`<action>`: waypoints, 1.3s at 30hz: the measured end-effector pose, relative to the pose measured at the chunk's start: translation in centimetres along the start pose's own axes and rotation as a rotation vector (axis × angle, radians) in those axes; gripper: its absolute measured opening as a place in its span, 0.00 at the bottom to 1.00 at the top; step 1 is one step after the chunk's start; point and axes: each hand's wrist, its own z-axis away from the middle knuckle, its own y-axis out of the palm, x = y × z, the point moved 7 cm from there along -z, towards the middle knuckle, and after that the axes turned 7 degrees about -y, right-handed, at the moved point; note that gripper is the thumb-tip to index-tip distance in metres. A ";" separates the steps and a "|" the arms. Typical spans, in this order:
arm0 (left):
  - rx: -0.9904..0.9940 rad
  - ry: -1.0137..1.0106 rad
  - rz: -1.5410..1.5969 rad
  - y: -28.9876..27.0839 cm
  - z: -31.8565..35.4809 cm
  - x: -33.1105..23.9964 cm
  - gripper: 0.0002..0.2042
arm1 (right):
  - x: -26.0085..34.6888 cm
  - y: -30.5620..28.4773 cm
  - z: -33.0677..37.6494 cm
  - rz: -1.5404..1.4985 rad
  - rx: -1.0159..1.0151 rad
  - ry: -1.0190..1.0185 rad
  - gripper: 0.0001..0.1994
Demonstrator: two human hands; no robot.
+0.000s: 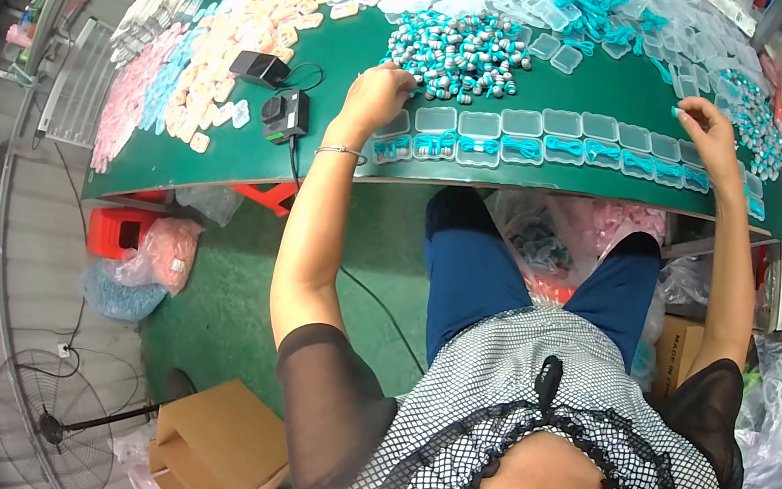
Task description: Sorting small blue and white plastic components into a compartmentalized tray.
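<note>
My left hand (380, 96) is at the near left edge of a pile of grey-and-teal earplugs (460, 51). Its fingers are curled together, and what they hold, if anything, is hidden. Further right, my right hand (712, 139) is raised above the right end of a row of small clear plastic cases (562, 123). A small teal piece (676, 112) shows at its pinched fingertips, too small to name surely. The cases stand with lids laid back, and coiled teal cords (522, 149) lie in them. Grey-and-teal plugs (433, 145) also sit in cases at the left end.
A black box-shaped device (284, 114) with a cable stands left of my left hand. Orange-and-white cases (220, 67) spread over the green table's left side. Teal cords (598, 7) are heaped at the back; smaller teal pieces (757, 127) lie right. An open carton (219, 447) stands on the floor.
</note>
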 end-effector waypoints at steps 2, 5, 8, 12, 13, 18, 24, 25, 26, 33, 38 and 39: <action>0.033 0.037 0.042 0.0 0.0 0.0 0.10 | 2.3 2.1 0.5 -0.115 0.077 0.020 0.07; 0.080 0.031 0.039 0.4 -0.4 0.4 0.10 | 4.4 5.3 1.1 -0.218 0.174 0.025 0.06; 0.017 0.049 0.042 -0.4 0.3 -0.5 0.09 | 8.1 9.7 2.1 -0.309 0.233 -0.007 0.06; -0.011 -0.019 0.303 -2.4 2.3 -3.4 0.09 | 12.4 14.2 3.5 -0.105 0.224 -0.198 0.05; -0.029 0.041 0.362 -2.5 2.8 -4.4 0.09 | 13.3 15.1 3.8 -0.078 0.223 -0.230 0.05; -0.028 0.133 0.412 -2.1 6.2 -9.1 0.09 | 15.4 19.8 4.2 0.156 0.144 -0.416 0.03; -0.136 0.271 0.210 -1.3 7.8 -10.6 0.08 | 15.6 23.1 4.1 0.260 0.079 -0.420 0.04; -0.137 0.268 0.212 -1.1 7.9 -10.6 0.08 | 15.8 23.2 4.2 0.317 0.048 -0.440 0.04; -0.157 0.279 0.196 -1.1 8.0 -10.6 0.08 | 15.8 23.4 4.3 0.319 0.052 -0.440 0.04; -0.084 0.302 0.045 -0.5 7.9 -11.1 0.07 | 16.0 23.7 4.3 0.450 0.027 -0.433 0.03; -0.084 0.276 0.094 -0.5 7.8 -11.0 0.06 | 15.6 24.2 3.8 0.445 0.095 -0.406 0.03; -0.079 0.262 0.107 -0.5 7.8 -10.9 0.05 | 15.5 24.2 3.8 0.442 0.099 -0.408 0.03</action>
